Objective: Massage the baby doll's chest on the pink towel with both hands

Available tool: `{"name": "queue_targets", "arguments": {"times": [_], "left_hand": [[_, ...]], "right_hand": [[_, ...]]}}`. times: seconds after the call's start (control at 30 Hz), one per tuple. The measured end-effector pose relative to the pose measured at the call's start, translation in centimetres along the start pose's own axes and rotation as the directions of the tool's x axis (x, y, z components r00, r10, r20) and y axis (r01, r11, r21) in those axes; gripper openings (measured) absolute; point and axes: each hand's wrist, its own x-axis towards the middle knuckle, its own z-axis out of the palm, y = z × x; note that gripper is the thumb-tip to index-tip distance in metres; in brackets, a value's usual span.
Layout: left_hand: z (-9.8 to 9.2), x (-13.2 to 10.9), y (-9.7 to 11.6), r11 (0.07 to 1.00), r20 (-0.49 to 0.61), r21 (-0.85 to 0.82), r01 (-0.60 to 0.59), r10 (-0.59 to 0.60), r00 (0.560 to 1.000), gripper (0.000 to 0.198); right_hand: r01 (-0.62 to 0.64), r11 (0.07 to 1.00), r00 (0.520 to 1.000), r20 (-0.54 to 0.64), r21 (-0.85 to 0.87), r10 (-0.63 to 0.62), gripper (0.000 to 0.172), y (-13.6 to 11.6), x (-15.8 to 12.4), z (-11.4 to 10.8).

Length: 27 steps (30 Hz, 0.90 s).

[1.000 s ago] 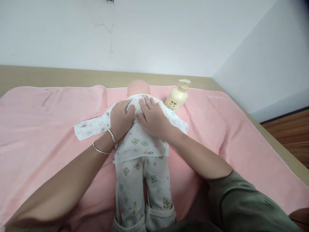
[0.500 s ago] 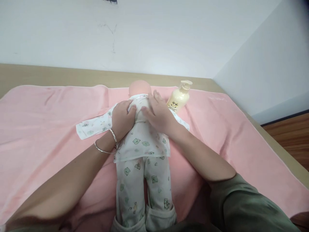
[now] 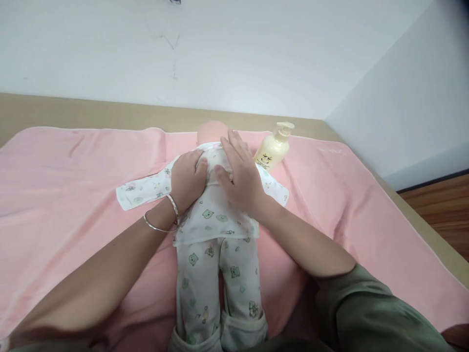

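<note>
A baby doll in white pyjamas with green animal prints lies stretched out, its smooth bald head at the far end. My left hand grips the upper body by the shoulder on the left, thumb over the cloth, the other fingers curled and partly hidden. Flat on the right side of the upper body rests my right hand, fingers stretched towards the head and thumb spread. The doll's sleeves reach out to both sides. A pale yellow pump bottle leans beyond my right hand.
A pink cloth with some creases is spread under the doll. It covers most of a wooden surface, which ends at a white wall. Brown wood-grain panelling is at the right edge.
My right hand has shifted slightly, its fingers reaching a little further up and towards the head. My left hand keeps its hold, and the doll lies as before.
</note>
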Motion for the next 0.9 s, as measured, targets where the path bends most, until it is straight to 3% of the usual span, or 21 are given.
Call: {"name": "queue_targets", "arguments": {"times": [0.17,0.33,0.5,0.6,0.77,0.9], "left_hand": [[-0.1,0.4,-0.1,0.996,0.031,0.088,-0.012,0.01,0.999,0.059],[-0.2,0.0,0.2,0.988,0.055,0.142,-0.058,0.051,0.997,0.056],[-0.6,-1.1,1.8,0.984,0.044,0.149,-0.095,0.09,0.995,0.044],[-1.6,-1.2,2.7,0.994,0.106,0.065,-0.092,0.085,0.991,0.037],[-3.4,-0.3,4.1,0.98,0.12,-0.173,0.098,-0.078,0.99,0.046],[-3.6,0.3,5.6,0.91,0.077,-0.365,0.197,-0.182,0.98,0.051]], "right_hand": [[-0.161,0.985,0.978,0.129,-0.056,0.167,0.064,1.3,1.0,1.5],[-0.203,0.977,0.973,0.104,-0.057,0.208,0.059,1.7,1.7,1.3],[-0.218,0.972,0.967,0.119,-0.084,0.227,0.047,2.1,2.3,0.8],[-0.183,0.978,0.975,0.111,-0.101,0.193,0.049,2.4,2.3,1.0],[-0.143,0.987,0.983,0.104,-0.078,0.15,0.063,2.7,2.1,1.1],[-0.126,0.992,0.978,0.167,0.002,0.124,0.049,2.5,2.1,-0.6]]}}
